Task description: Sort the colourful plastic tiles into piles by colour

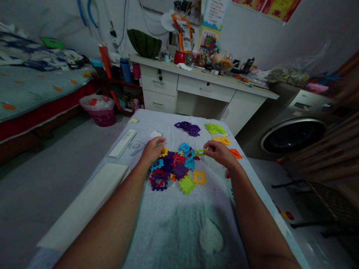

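"Four groups of tiles are lying apart on the table (179,231), one colour each. Which is where?"

"The purple group (187,128) is resting toward the far edge, with the green group (215,129) to its right. The yellow group (221,141) is lying nearer, by the right edge, and the orange group (235,153) is showing just beyond the right wrist."

"And the right hand (217,152)?"

"It is pinching a green tile (200,152) between thumb and fingers, at the right side of the mixed pile (172,162)."

"What is that pile holding?"

"Blue, purple, red and yellow tiles are overlapping there, mid-table, between the hands. A yellow tile (199,177) and a second green tile (187,184) are lying flat at its near side."

"Is the left hand (153,151) gripping anything?"

"I cannot tell — its fingers are curving down at the pile's left end, right beside a small yellow piece (164,152), but the grip is not showing clearly."

"What is lying farther left?"

"A narrow white box (122,144), and nearer, a long white panel (89,201) — the left forearm is partly covering it."
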Motion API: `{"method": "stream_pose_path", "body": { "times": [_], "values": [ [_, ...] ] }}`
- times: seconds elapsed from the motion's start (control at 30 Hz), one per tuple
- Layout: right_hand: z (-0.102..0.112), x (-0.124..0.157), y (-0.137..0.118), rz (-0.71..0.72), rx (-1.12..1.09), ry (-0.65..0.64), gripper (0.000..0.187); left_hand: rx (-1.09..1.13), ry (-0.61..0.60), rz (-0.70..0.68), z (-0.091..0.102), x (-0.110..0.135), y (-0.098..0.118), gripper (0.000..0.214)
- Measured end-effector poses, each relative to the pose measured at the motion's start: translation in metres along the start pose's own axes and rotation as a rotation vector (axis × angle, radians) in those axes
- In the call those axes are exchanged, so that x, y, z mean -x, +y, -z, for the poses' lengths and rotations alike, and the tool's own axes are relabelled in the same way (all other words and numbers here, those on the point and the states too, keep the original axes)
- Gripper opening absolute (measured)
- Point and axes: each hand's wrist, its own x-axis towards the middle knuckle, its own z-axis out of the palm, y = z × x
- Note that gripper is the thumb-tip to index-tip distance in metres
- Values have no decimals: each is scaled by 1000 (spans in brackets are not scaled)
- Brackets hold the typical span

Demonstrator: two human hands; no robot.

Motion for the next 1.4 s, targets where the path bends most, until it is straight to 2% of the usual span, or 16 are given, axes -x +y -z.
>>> {"method": "stream_pose_path", "body": {
  "times": [0.13,0.23,0.43,0.57,0.7,0.9,1.13,1.27,1.4],
  "values": [
    [-5,-5,2,-37,-151,97,20,-12,8,-15,0,0,1,38],
    [-1,-13,9,-48,-244,145,19,-13,10,-24,0,1,3,37],
    [32,-52,36,-166,-315,410,21,-37,-4,-14,1,1,4,38],
    [56,-86,59,-259,-297,605,14,-41,-7,-15,1,1,4,37],
    [68,-115,81,-340,-281,735,14,-28,-16,-9,1,1,3,38],
    [63,-140,101,-451,-384,790,27,-47,0,-28,1,2,4,37],
    [52,-155,112,-495,-407,769,25,-54,-14,-22,3,3,7,40],
    [53,-156,113,-501,-407,772,21,-56,-15,-22,3,3,7,39],
    [57,-144,106,-490,-403,789,17,-58,-10,-36,3,2,5,38]
  ]
}}
